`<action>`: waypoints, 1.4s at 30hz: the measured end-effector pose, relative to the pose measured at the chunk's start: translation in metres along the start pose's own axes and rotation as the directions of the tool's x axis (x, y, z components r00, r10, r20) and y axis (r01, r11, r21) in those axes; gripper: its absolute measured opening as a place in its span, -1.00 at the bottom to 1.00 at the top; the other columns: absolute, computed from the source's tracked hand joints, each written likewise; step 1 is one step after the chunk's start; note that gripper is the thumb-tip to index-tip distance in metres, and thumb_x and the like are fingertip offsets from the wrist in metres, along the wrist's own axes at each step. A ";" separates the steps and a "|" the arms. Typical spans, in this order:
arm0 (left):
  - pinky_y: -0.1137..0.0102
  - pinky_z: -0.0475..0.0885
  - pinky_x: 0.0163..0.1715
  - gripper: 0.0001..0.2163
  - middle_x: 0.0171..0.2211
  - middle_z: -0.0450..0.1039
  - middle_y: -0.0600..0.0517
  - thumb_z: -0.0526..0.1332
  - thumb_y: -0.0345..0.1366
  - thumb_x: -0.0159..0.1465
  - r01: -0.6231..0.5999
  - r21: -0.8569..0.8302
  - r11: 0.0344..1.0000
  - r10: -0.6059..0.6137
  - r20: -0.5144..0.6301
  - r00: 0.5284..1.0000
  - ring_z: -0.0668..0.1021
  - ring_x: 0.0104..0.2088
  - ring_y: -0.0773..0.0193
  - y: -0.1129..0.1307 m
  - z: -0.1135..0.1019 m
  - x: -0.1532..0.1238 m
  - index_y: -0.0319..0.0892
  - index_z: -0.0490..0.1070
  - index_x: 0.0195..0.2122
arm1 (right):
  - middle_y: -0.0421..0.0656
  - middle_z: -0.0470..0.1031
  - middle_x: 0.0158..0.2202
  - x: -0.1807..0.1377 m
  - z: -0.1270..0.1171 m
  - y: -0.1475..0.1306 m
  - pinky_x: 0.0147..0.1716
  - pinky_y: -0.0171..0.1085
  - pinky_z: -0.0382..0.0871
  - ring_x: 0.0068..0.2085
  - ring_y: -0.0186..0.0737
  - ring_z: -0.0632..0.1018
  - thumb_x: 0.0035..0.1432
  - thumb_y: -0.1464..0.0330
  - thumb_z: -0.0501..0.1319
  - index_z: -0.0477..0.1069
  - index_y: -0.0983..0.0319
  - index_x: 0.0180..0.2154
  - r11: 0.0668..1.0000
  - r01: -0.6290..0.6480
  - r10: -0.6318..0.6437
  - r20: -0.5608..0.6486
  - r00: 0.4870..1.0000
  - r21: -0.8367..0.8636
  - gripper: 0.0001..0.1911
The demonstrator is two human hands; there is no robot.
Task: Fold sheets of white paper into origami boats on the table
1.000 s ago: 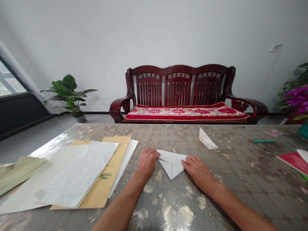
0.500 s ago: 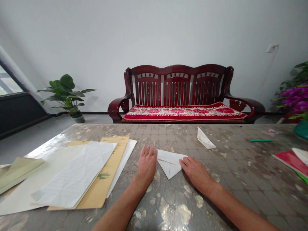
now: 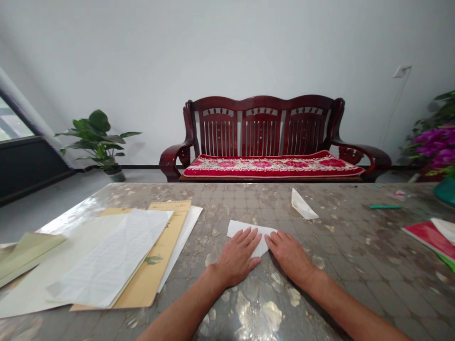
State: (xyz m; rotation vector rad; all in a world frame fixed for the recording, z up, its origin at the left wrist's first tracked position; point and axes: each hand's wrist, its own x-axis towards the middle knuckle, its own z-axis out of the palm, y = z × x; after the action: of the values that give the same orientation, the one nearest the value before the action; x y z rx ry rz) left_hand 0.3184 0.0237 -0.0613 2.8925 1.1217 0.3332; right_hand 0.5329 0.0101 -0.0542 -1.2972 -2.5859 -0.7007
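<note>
A folded sheet of white lined paper [image 3: 235, 227] lies on the table between my hands, its upper strip and a part at the lower right showing. My left hand [image 3: 241, 255] rests flat across the middle of it, fingers stretched out and thumb apart, hiding much of the paper. At the paper's right corner, my right hand [image 3: 289, 251] has its fingers drawn together and grips the edge; its thumb is hardly visible. Beyond the right hand stands a small folded paper shape [image 3: 303, 206], white and pointed.
On the left lie loose white sheets [image 3: 117, 255], a tan notebook [image 3: 170, 246] and an olive paper [image 3: 28, 255]. To the right are a green pen [image 3: 386, 207], a red booklet [image 3: 426, 234] and a teal flowerpot [image 3: 446, 191]. A wooden bench [image 3: 263, 128] stands behind the patterned table [image 3: 348, 274].
My left hand has moved right from the paper's left corner onto its middle, covering the folded point. My right hand has stayed at the right corner.
</note>
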 end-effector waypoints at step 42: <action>0.12 0.21 0.20 -0.71 0.17 0.39 -0.11 0.09 -0.27 0.39 0.329 0.046 0.943 -0.330 0.028 0.944 0.42 0.17 0.07 -0.026 -0.024 -0.011 -0.14 0.40 0.09 | -0.02 0.57 -0.14 0.011 -0.020 0.021 -0.08 -0.16 0.33 -0.07 -0.06 0.54 0.28 0.31 0.08 0.55 0.21 -0.26 0.829 -0.418 0.269 0.390 0.881 0.371 -0.73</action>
State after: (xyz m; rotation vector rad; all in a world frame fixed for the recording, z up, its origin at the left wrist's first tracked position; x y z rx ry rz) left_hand 0.2880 0.0346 -0.0422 2.6618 1.5900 0.2479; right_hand 0.5418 0.0194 -0.0255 -1.7554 -2.4060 0.1859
